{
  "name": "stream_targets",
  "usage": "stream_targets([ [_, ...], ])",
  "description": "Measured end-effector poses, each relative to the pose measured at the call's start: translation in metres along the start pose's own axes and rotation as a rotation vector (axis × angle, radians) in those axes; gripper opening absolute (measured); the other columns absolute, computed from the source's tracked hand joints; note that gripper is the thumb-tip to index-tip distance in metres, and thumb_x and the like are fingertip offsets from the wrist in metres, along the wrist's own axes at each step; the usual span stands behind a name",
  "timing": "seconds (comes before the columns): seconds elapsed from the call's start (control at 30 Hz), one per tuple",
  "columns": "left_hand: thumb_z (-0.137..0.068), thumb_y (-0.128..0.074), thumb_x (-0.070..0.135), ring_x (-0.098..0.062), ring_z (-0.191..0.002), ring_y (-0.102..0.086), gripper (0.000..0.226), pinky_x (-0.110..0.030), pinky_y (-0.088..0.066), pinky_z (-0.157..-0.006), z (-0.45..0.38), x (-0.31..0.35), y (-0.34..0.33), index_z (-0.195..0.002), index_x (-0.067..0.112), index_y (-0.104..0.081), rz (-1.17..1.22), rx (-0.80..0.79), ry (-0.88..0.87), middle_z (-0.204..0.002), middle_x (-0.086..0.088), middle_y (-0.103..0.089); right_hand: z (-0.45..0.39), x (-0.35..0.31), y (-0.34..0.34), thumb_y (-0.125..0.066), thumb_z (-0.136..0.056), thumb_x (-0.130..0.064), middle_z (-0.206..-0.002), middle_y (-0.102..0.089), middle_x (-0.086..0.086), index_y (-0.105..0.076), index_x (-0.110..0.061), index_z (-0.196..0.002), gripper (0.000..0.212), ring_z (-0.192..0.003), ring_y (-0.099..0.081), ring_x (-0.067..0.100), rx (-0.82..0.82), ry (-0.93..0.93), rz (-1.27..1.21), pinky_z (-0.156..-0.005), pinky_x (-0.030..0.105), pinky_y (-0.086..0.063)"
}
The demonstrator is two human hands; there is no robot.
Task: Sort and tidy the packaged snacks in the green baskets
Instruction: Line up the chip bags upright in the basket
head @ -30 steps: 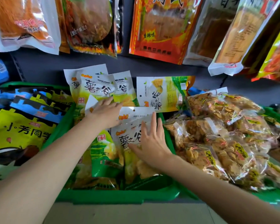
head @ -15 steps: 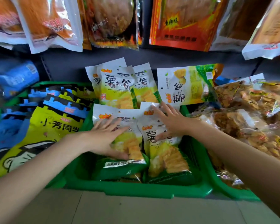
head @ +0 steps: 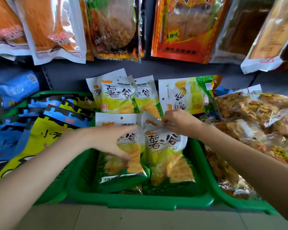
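The middle green basket (head: 140, 201) holds white, yellow and green chip packets. My left hand (head: 110, 140) lies flat on the front left packet (head: 123, 170), fingers stretched to the right and thumb lower down on its face. My right hand (head: 178, 122) pinches the top edge of the front right packet (head: 166, 155) with curled fingers. Behind them more packets of the same kind (head: 116, 97) stand upright at the back of the basket. One packet (head: 186, 95) lies turned sideways at the back right.
The left green basket (head: 56, 93) is packed with yellow and blue packets (head: 40, 140). The right green basket (head: 223, 196) holds clear bags of fried snacks (head: 256, 123). Large snack bags (head: 181, 27) hang overhead. A blue bag (head: 12, 87) sits at far left.
My right hand has gone from lying flat on the front right packet to pinching its top edge. My left hand has slid a little up and right on the front left packet.
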State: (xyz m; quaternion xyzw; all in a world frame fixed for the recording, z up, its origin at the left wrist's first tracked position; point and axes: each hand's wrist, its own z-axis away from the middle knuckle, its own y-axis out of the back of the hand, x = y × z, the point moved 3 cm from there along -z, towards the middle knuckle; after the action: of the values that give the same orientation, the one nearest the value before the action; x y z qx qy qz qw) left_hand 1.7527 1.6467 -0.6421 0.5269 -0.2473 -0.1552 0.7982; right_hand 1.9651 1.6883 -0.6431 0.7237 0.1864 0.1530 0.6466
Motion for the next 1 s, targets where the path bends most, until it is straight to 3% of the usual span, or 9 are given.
stream_targets([
  [0.1,-0.081,-0.063,0.049,-0.009,-0.141,-0.017,0.086,-0.025,-0.017,-0.112,-0.016,0.021,0.025,-0.148,0.033,-0.012,0.043,0.308,-0.090,-0.155,0.013,-0.013,0.035,-0.016,0.000,-0.054,-0.091,-0.017,-0.102,-0.059,0.007,-0.066,-0.009,-0.098,0.015,-0.091,-0.059,0.030,0.012,0.144,0.009,-0.075,0.039,-0.049],
  [0.17,-0.084,-0.059,0.051,-0.013,-0.143,-0.013,0.079,-0.031,-0.015,-0.115,-0.031,0.036,0.018,-0.147,0.030,-0.018,-0.069,0.236,-0.109,-0.154,0.011,-0.017,0.053,-0.023,-0.008,-0.055,-0.087,-0.007,-0.097,-0.060,0.010,-0.068,-0.007,-0.092,0.014,-0.085,-0.061,0.031,-0.026,0.206,0.013,-0.067,0.037,-0.051],
  [0.23,-0.089,-0.052,0.050,-0.020,-0.135,-0.032,0.060,-0.035,-0.032,-0.109,-0.048,0.040,-0.005,-0.142,0.026,-0.036,-0.185,0.061,-0.097,-0.145,0.003,-0.039,0.061,-0.022,-0.014,-0.060,-0.079,-0.004,-0.086,-0.062,0.011,-0.072,-0.005,-0.083,0.012,-0.072,-0.064,0.029,-0.024,0.229,-0.004,-0.056,0.031,-0.054],
  [0.37,-0.098,-0.035,0.041,-0.020,-0.123,-0.045,0.042,-0.036,-0.033,-0.093,-0.063,0.034,-0.031,-0.139,0.038,-0.038,-0.305,-0.004,-0.067,-0.131,0.004,-0.051,0.059,-0.020,-0.030,-0.046,-0.096,-0.023,-0.113,-0.053,0.010,-0.066,-0.005,-0.109,0.029,-0.097,-0.057,0.025,-0.205,0.112,-0.062,-0.089,0.038,-0.046],
  [0.47,-0.099,-0.030,0.041,-0.023,-0.125,-0.043,0.041,-0.040,-0.031,-0.099,-0.066,0.031,-0.037,-0.138,0.036,-0.041,-0.411,-0.009,-0.067,-0.130,0.001,-0.054,0.043,-0.019,-0.029,-0.042,-0.098,-0.030,-0.098,-0.059,0.015,-0.066,0.003,-0.095,0.040,-0.084,-0.057,0.024,-0.243,-0.044,-0.195,-0.075,0.030,-0.045],
  [0.53,-0.099,-0.029,0.042,-0.025,-0.132,-0.037,0.042,-0.043,-0.026,-0.106,-0.068,0.029,-0.040,-0.136,0.032,-0.044,-0.436,-0.033,-0.058,-0.136,-0.002,-0.050,0.023,-0.009,-0.026,-0.043,-0.098,-0.021,-0.091,-0.063,0.016,-0.066,0.005,-0.094,0.034,-0.076,-0.057,0.023,-0.164,-0.174,-0.285,-0.063,0.025,-0.042],
  [0.67,-0.097,-0.034,0.043,-0.023,-0.131,-0.037,0.040,-0.041,-0.024,-0.108,-0.070,0.026,-0.041,-0.132,0.031,-0.050,-0.367,-0.030,-0.059,-0.136,-0.001,-0.050,-0.010,0.010,-0.034,-0.048,-0.092,-0.008,-0.113,-0.059,0.016,-0.060,-0.005,-0.116,0.028,-0.100,-0.058,0.031,-0.089,-0.313,-0.264,-0.081,0.031,-0.047],
  [0.8,-0.096,-0.035,0.048,-0.024,-0.123,-0.043,0.044,-0.037,-0.029,-0.096,-0.072,0.021,-0.040,-0.136,0.034,-0.046,-0.287,-0.009,-0.078,-0.123,-0.001,-0.053,-0.024,0.016,-0.054,-0.072,-0.079,-0.028,-0.139,-0.025,0.018,-0.029,-0.010,-0.134,0.072,-0.125,-0.034,0.041,-0.138,-0.344,-0.050,-0.101,0.044,-0.039],
  [1.0,-0.097,-0.044,0.026,-0.020,-0.110,-0.053,0.037,-0.023,-0.034,-0.077,-0.072,0.019,-0.029,-0.134,0.030,-0.050,-0.094,0.014,-0.111,-0.124,0.002,-0.057,-0.035,0.015,-0.064,-0.074,-0.077,-0.030,-0.150,-0.004,0.021,-0.001,-0.013,-0.147,0.103,-0.119,-0.047,0.040,-0.051,-0.311,0.159,-0.087,0.036,-0.049],
])
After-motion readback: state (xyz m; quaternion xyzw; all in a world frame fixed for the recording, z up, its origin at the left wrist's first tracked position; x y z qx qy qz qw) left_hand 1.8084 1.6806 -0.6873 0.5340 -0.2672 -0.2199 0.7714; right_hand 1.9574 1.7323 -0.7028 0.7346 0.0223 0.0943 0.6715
